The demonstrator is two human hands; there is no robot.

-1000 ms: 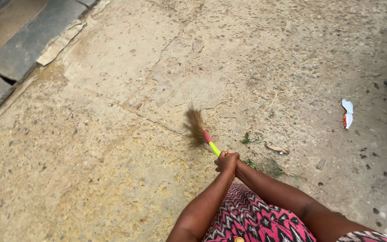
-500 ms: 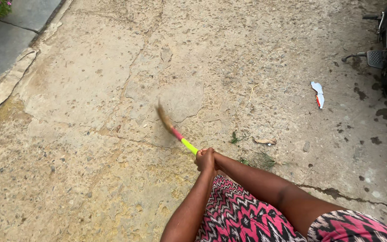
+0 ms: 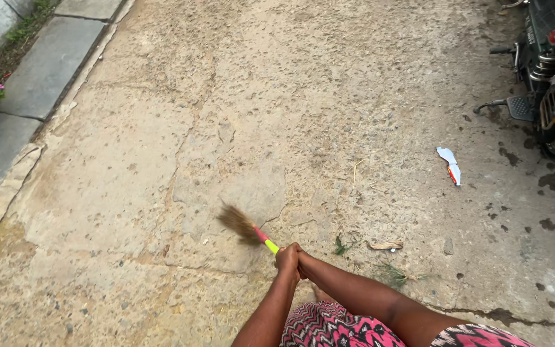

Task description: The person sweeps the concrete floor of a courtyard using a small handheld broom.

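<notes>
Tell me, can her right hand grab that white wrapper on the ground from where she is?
Probably not. The right hand is clasped with the left hand round the broom, and the white wrapper lies well off to the right across bare concrete.

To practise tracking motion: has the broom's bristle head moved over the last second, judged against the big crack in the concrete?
Yes. The bristle head has swung left and nearer the person, now lying below-left of the crack instead of over it.
</notes>
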